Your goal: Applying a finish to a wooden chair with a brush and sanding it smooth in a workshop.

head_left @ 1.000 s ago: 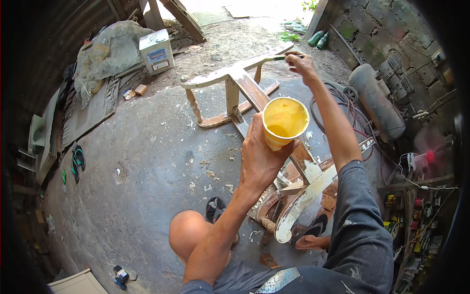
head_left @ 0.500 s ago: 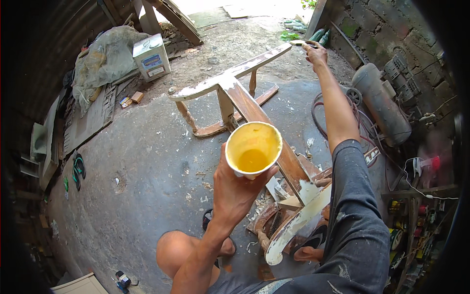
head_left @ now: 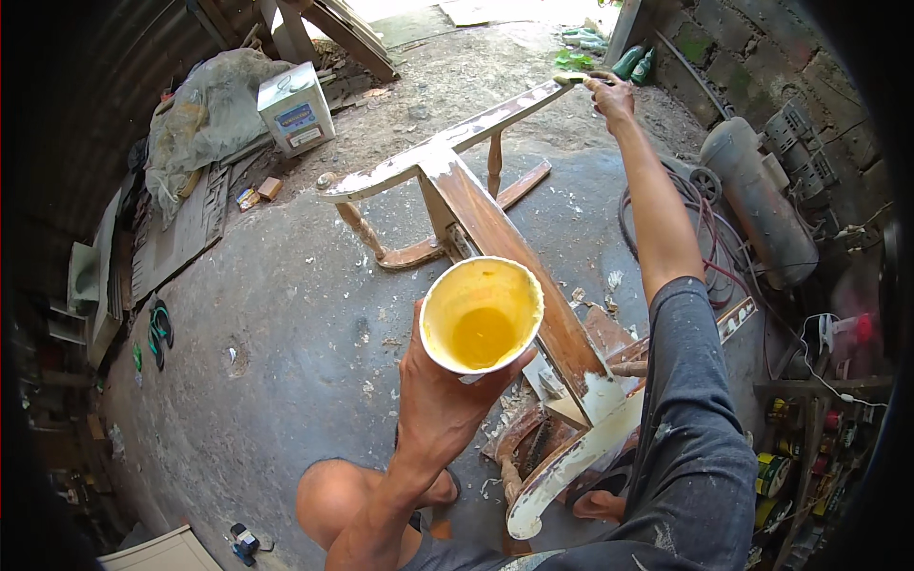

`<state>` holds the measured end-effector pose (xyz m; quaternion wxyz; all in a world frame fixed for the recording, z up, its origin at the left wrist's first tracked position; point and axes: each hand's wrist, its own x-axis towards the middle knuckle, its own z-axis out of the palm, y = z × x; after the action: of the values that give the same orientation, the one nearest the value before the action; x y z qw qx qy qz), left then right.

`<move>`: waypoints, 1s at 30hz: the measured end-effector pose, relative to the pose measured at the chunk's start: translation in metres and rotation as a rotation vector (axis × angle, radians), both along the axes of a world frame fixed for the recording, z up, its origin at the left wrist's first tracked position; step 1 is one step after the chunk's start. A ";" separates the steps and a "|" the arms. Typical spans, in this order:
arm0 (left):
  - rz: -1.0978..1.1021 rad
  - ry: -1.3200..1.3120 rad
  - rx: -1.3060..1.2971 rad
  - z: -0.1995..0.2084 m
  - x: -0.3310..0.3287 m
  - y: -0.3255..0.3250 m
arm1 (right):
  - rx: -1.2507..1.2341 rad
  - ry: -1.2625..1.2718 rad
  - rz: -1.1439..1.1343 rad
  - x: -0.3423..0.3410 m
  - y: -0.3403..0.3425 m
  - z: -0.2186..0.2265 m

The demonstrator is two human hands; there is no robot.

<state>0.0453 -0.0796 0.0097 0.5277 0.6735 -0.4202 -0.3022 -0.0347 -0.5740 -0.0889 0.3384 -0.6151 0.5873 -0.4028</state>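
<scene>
Currently a wooden frame [head_left: 502,228] lies beneath left hand [head_left: 441,404] gripping cup [head_left: 483,319], beside right hand [head_left: 612,99] holding brush [head_left: 570,78].

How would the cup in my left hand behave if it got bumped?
The cup looks thin-walled, so it would probably flex if the left hand squeezed hard. It is likely fairly light, with yellow liquid only low inside. Its open top suggests that liquid could slosh out if knocked.
</scene>
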 end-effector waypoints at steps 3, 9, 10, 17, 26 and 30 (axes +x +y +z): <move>0.000 0.016 0.006 0.000 -0.001 -0.002 | 0.006 0.003 -0.088 -0.005 -0.003 -0.005; -0.006 0.031 0.036 0.001 0.000 0.000 | -0.054 0.032 -0.119 0.002 0.001 -0.006; -0.006 0.041 0.039 0.003 0.000 0.000 | -0.106 0.061 -0.176 -0.001 -0.002 -0.003; -0.003 0.029 0.015 0.006 -0.001 -0.001 | -0.115 0.021 0.021 -0.010 0.007 0.000; 0.060 -0.044 -0.043 0.024 0.001 0.010 | -0.217 0.130 0.114 -0.009 0.033 0.008; 0.131 0.012 -0.135 0.019 0.013 0.014 | -0.176 -0.013 0.203 -0.064 0.050 0.022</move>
<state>0.0582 -0.0652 0.0284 0.5929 0.6606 -0.3916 -0.2422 -0.0990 -0.5245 -0.0673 0.3259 -0.6959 0.4823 -0.4206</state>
